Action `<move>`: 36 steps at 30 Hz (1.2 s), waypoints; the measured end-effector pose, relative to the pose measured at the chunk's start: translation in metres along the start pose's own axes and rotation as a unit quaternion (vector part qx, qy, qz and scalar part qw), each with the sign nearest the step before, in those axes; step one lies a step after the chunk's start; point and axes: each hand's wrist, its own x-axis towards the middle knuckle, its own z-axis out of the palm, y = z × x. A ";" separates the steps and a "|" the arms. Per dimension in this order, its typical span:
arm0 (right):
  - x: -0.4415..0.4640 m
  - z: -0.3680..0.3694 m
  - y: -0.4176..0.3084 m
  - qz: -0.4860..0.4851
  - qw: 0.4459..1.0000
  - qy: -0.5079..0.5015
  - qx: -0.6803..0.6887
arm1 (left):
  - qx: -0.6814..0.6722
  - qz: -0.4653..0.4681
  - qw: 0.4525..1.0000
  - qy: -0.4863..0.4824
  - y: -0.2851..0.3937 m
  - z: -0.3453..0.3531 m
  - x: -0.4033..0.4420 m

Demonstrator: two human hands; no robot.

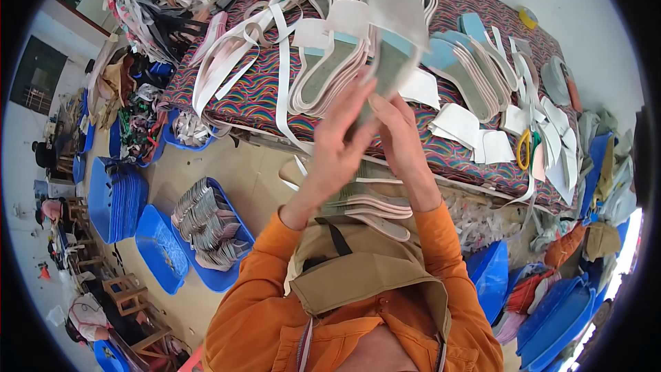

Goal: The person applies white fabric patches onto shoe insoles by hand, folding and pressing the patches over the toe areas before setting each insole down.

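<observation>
An insole (396,52) with a white piece over its upper end is held up over the table and is smeared by motion. My right hand (401,139) pinches its lower part between thumb and fingers. The fingers of my left hand (339,141) close around the insole's lower left edge, slightly blurred. Just behind my left hand lies a fanned stack of insoles (323,79) with a white piece on top. More insoles (368,210) rest on my lap against the tan apron (372,282).
On the patterned tablecloth (248,100) are another insole stack (471,72), white cut pieces (454,124), yellow-handled scissors (525,150) and white strips (284,72). A blue bin (231,279) full of insoles stands on the floor at left, beside another blue bin (162,248).
</observation>
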 end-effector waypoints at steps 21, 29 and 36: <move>0.096 0.001 0.073 0.078 0.988 0.105 -0.078 | 0.095 -0.217 0.969 0.065 -0.139 -0.089 0.059; 0.114 0.006 0.089 0.043 0.995 0.058 -0.064 | 0.212 -0.085 0.972 -0.056 -0.197 -0.106 0.044; 0.157 0.048 0.154 -0.006 0.996 0.032 -0.082 | 0.123 -0.287 0.950 0.001 -0.216 -0.174 0.038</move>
